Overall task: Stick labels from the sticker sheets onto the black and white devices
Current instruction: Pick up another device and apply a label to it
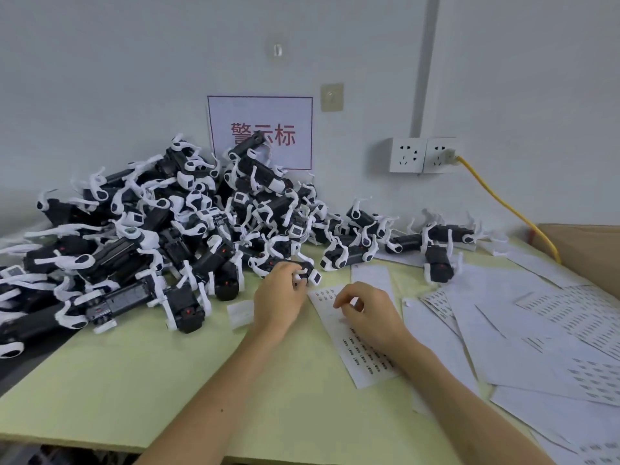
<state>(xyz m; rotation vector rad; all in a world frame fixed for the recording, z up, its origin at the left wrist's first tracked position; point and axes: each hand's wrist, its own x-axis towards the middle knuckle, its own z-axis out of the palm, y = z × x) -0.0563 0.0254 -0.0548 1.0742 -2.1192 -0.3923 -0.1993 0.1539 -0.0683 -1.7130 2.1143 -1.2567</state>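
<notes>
My left hand (280, 297) grips a black and white device (303, 270) at the near edge of a big pile of such devices (161, 226), which spreads over the left half of the table. My right hand (367, 313) hovers with curled fingers over a long sticker sheet (357, 350) lying just right of the left hand; whether a label sits between its fingertips I cannot tell. A few more devices (436, 250) lie apart at the back right.
Several more sticker sheets (523, 337) overlap on the right side of the pale green table (141, 380). A small white paper scrap (240, 313) lies left of my left wrist. Wall sockets (424, 155) with a yellow cable (510, 209) and a cardboard box (587, 250) stand at the right.
</notes>
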